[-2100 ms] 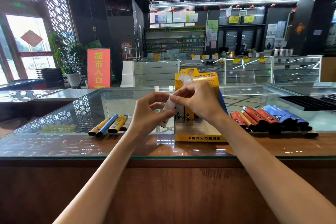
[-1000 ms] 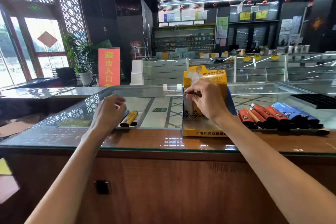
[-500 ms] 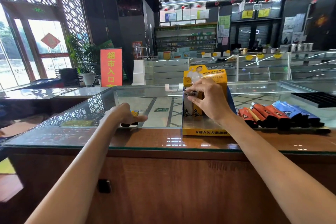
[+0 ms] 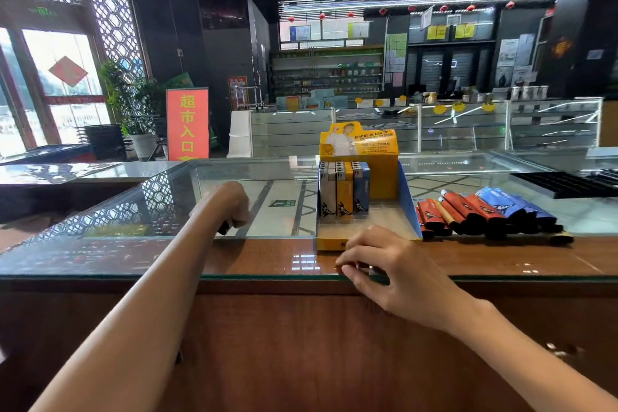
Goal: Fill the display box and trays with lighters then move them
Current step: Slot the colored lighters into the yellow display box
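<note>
The yellow display box (image 4: 389, 177) stands on the glass counter, with upright grey, yellow and blue lighters (image 4: 344, 192) in its back left rows and bare floor in front. My left hand (image 4: 230, 206) is curled over the loose lighters left of the box; only a black lighter end (image 4: 223, 227) shows beneath it. My right hand (image 4: 384, 264) rests at the counter's front edge just before the box, fingers loosely bent, holding nothing that I can see. A pile of red, orange and blue lighters (image 4: 485, 211) lies right of the box.
A black slotted tray (image 4: 561, 184) sits at the far right of the glass counter (image 4: 133, 244). Other glass showcases (image 4: 468, 130) and an orange floor sign (image 4: 187, 124) stand beyond. A wooden front panel runs below the counter edge.
My right hand left the lighters in the box and came back to the counter's front edge. My left hand reached left and closed over the loose lighters there.
</note>
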`<move>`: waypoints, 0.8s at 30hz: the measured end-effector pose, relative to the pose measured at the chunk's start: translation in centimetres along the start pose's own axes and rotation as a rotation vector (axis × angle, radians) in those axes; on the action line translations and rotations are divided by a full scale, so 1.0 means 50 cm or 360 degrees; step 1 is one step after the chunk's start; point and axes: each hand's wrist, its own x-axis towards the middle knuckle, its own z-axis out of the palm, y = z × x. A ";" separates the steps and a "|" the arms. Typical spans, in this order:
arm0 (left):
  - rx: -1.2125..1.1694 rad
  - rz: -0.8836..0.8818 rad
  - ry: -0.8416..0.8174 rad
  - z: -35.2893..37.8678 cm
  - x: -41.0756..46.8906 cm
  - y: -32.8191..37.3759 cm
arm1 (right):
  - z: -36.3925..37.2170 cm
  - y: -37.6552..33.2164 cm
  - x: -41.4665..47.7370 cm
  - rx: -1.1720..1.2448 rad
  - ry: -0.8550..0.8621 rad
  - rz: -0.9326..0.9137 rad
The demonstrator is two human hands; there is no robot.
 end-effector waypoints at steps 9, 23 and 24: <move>-0.0147 0.0118 0.0362 0.017 -0.010 0.001 | 0.004 -0.001 -0.006 -0.0072 -0.0024 0.0100; -0.1552 0.0510 0.0689 0.063 -0.033 0.021 | 0.009 -0.006 -0.002 -0.0108 -0.0020 0.0170; -0.1630 0.0537 0.0647 0.068 -0.038 0.022 | 0.010 -0.005 -0.002 -0.0111 -0.0021 0.0167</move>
